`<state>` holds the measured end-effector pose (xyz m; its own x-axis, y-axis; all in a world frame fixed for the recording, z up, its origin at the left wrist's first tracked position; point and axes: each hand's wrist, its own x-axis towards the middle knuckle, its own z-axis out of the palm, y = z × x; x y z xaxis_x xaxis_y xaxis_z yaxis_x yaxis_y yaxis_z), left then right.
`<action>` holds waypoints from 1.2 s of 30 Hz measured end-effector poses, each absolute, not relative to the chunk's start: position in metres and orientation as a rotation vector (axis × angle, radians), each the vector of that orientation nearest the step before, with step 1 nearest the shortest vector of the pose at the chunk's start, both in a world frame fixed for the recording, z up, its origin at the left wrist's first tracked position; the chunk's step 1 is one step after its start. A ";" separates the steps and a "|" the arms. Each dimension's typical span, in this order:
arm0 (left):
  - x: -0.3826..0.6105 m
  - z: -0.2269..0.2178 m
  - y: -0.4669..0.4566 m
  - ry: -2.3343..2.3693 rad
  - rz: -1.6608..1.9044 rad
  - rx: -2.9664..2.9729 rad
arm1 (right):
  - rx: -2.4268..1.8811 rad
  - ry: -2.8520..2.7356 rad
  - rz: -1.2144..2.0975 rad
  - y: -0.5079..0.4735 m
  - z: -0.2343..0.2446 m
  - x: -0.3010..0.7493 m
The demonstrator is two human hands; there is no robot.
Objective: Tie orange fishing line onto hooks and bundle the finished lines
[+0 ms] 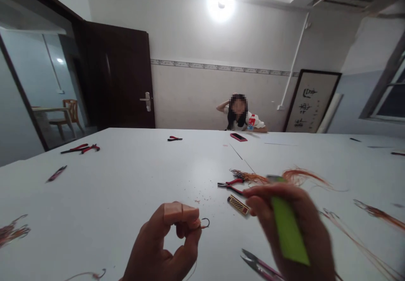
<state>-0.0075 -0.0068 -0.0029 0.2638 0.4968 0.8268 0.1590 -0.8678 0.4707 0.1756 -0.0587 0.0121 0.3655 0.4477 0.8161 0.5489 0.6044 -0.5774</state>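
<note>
While our left hand (158, 251) pinches a small dark metal hook (205, 222) at lower centre, our right hand (311, 226) grips a bright green plastic bar (287, 232), lower right, above the white table (126, 179).

Left hand (164, 243) sits low at centre, thumb and forefinger tips pinched together in a tight grip, other fingers curled under. Right hand (286, 226) just beside it, fingers wrapped closed, held slightly higher, blurred

Matt green plastic lighter (288, 234); metal hook (205, 222).
</note>
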 end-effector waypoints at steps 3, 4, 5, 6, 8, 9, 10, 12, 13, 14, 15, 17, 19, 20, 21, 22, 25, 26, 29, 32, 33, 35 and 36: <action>-0.006 -0.004 -0.006 0.603 1.596 2.273 | -0.965 -1.362 0.156 -0.057 0.002 0.164; -0.005 -0.004 -0.006 0.600 1.581 2.287 | -0.963 -1.405 0.218 -0.057 -0.001 0.159; -0.005 -0.004 -0.006 0.589 1.569 2.299 | -0.971 -1.445 0.256 -0.056 -0.004 0.154; -0.005 -0.005 -0.006 0.576 1.560 2.309 | -0.973 -1.473 0.275 -0.056 -0.006 0.150; -0.006 -0.005 -0.006 0.554 1.551 2.322 | -0.936 -1.491 0.295 -0.055 -0.008 0.144; -0.006 -0.006 -0.006 0.543 1.552 2.323 | -0.901 -1.486 0.298 -0.055 -0.008 0.142; -0.006 -0.007 -0.007 0.538 1.558 2.322 | -0.866 -1.478 0.303 -0.054 -0.007 0.141; -0.006 -0.007 -0.007 0.534 1.564 2.319 | -0.821 -1.482 0.307 -0.053 -0.007 0.141; -0.006 -0.008 -0.007 0.538 1.565 2.317 | -0.819 -1.496 0.304 -0.052 -0.008 0.142; -0.005 -0.008 -0.007 0.545 1.566 2.316 | -0.821 -1.506 0.294 -0.051 -0.009 0.143; -0.005 -0.007 -0.007 0.553 1.563 2.322 | -0.829 -1.518 0.285 -0.051 -0.011 0.144; -0.004 -0.007 -0.005 0.577 1.552 2.340 | -0.854 -1.520 0.267 -0.050 -0.015 0.145; -0.005 -0.006 -0.004 0.591 1.541 2.361 | -0.881 -1.517 0.255 -0.051 -0.019 0.147; -0.005 -0.006 -0.004 0.593 1.542 2.368 | -0.890 -1.531 0.247 -0.052 -0.020 0.148; -0.006 -0.005 -0.004 0.602 1.544 2.368 | -0.893 -1.545 0.231 -0.053 -0.019 0.148; -0.006 -0.005 -0.005 0.606 1.551 2.362 | -0.893 -1.555 0.216 -0.054 -0.018 0.148; -0.008 -0.003 -0.007 0.615 1.546 2.331 | -0.878 -1.563 0.187 -0.056 -0.012 0.150; -0.007 -0.003 -0.007 0.617 1.541 2.319 | -0.877 -1.548 0.186 -0.056 -0.010 0.151; -0.006 -0.002 -0.007 0.636 1.563 2.275 | -0.883 -1.497 0.209 -0.055 -0.008 0.153; -0.006 0.000 -0.007 0.661 1.598 2.246 | -0.932 -1.456 0.299 -0.055 -0.009 0.156; -0.006 0.001 -0.007 0.665 1.605 2.241 | -0.958 -1.469 0.340 -0.055 -0.009 0.157; -0.007 0.002 -0.008 0.664 1.616 2.230 | -1.019 -1.521 0.442 -0.055 -0.008 0.160; -0.008 0.002 -0.008 0.666 1.622 2.224 | -1.053 -1.548 0.494 -0.055 -0.007 0.161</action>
<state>-0.0083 -0.0078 0.0023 0.2515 0.5346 0.8068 0.1861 -0.8447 0.5018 0.1613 -0.0547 -0.0073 0.0438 0.8286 0.5581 0.3521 0.5100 -0.7848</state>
